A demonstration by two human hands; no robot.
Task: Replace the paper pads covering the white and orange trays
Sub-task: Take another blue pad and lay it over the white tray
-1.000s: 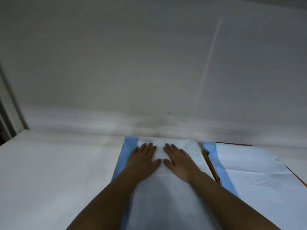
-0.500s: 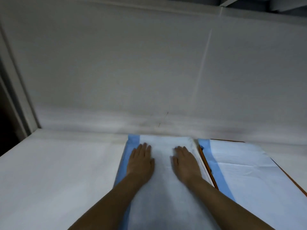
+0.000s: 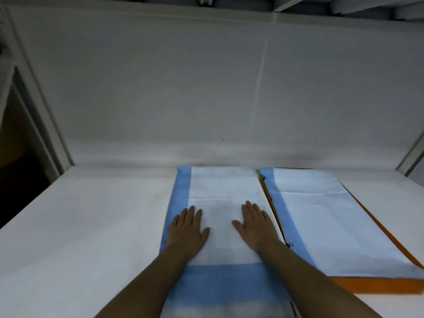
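- The left hand (image 3: pixel 187 231) lay flat, fingers straight and slightly spread, on the left paper pad (image 3: pixel 223 198) in the lower centre of the frame; it gripped nothing.
- The right hand (image 3: pixel 254 226) lay flat in the same manner on the same pad, just right of the left hand and apart from it; it also gripped nothing.
- The left paper pad was white with blue borders along its left and near edges. It hid whatever lay beneath it, so a white tray could not be confirmed.
- The right paper pad (image 3: pixel 332 223), white with a blue strip on its left edge, covered the orange tray (image 3: pixel 376 285) at the right of the frame; the tray's rim showed along the near and right sides.
- Both pads sat side by side, close together, on the white desk (image 3: pixel 80 226).
- No brand, label or legible writing was visible on any surface.
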